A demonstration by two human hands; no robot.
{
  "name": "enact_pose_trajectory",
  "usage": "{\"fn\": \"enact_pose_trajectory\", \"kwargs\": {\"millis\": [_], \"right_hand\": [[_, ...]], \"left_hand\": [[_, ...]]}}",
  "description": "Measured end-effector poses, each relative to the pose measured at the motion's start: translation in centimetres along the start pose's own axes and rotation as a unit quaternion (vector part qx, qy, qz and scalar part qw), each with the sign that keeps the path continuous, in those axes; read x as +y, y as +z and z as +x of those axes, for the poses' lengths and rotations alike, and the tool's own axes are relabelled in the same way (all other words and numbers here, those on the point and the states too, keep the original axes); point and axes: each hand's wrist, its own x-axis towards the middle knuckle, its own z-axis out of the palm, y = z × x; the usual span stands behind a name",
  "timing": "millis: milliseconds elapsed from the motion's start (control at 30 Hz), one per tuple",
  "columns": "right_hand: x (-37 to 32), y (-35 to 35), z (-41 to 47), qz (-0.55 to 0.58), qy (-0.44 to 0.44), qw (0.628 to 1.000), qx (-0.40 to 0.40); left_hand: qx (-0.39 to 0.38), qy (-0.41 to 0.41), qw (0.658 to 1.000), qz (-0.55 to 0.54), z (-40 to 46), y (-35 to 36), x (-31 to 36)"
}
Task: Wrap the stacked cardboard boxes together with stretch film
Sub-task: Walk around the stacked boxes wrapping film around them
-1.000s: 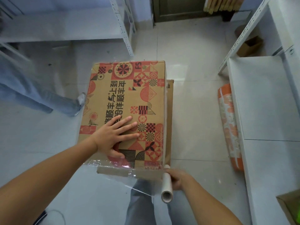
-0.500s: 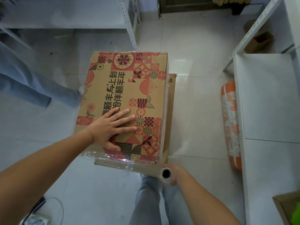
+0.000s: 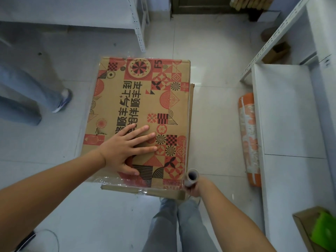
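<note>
A brown cardboard box (image 3: 140,99) printed with red and black patterns tops a stack on the floor; a plainer lower box (image 3: 191,113) peeks out along its right and near edges. My left hand (image 3: 125,150) lies flat, fingers spread, on the top box's near half. My right hand (image 3: 193,187) grips a stretch film roll (image 3: 191,177) upright at the stack's near right corner. Clear film (image 3: 127,184) stretches along the near side of the boxes and shows at the far left corner.
White metal shelving stands at the far left (image 3: 138,24) and along the right (image 3: 283,113). An orange patterned roll (image 3: 250,139) lies on the floor beside the right shelf. Another person's legs (image 3: 36,95) are at the left. An open carton (image 3: 316,231) sits at the bottom right.
My right hand has tipped the film roll upright and carried it to the near right corner of the stack. My left hand stays flat on top. The other person's legs shifted.
</note>
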Motion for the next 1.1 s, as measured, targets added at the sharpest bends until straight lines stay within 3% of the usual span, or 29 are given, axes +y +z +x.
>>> {"fn": "enact_pose_trajectory", "kwargs": {"millis": [133,233,300,367,433,600,667,733,867,967,1100], "right_hand": [[-1.0,-0.4,-0.7,-0.052,-0.02,0.997,0.061],[-2.0,-0.6,1.2,-0.033,-0.034,0.999,-0.011],[-1.6,0.6,-2.0,-0.003,-0.057,0.998,0.01],[-1.2,1.4,-5.0,-0.051,-0.079,0.991,0.095],[-1.2,1.2,-4.9,-0.082,-0.085,0.985,0.122],[-3.2,-1.2,4.7,-0.126,-0.061,0.99,0.015],[-3.2,-0.7,1.3,-0.143,-0.043,0.989,-0.014],[-3.2,-0.1,-3.3,-0.143,-0.032,0.989,0.009],[-4.6,-1.3,-4.6,-0.134,-0.045,0.988,0.057],[-5.7,-1.8,-3.0,-0.151,-0.031,0.985,0.072],[-7.6,-2.2,-2.7,-0.087,0.003,0.995,0.05]], "left_hand": [[-0.004,0.001,1.0,-0.005,0.0,0.0,0.2],[-0.001,-0.001,1.0,-0.006,0.0,-0.1,0.2],[0.001,0.0,1.0,-0.008,-0.1,-0.1,0.2],[-0.003,0.0,1.0,-0.009,0.0,-0.1,0.1],[-0.003,0.0,1.0,-0.008,0.1,0.0,0.1],[-0.004,-0.002,1.0,-0.009,0.2,0.2,0.1],[0.001,-0.001,1.0,-0.009,0.2,0.3,0.1],[0.005,-0.001,1.0,-0.004,0.3,0.4,0.1],[-0.007,-0.007,1.0,0.013,0.3,0.4,0.3],[-0.01,-0.009,1.0,0.019,0.4,0.5,0.4],[-0.022,-0.013,0.999,0.029,0.8,0.1,0.5]]}}
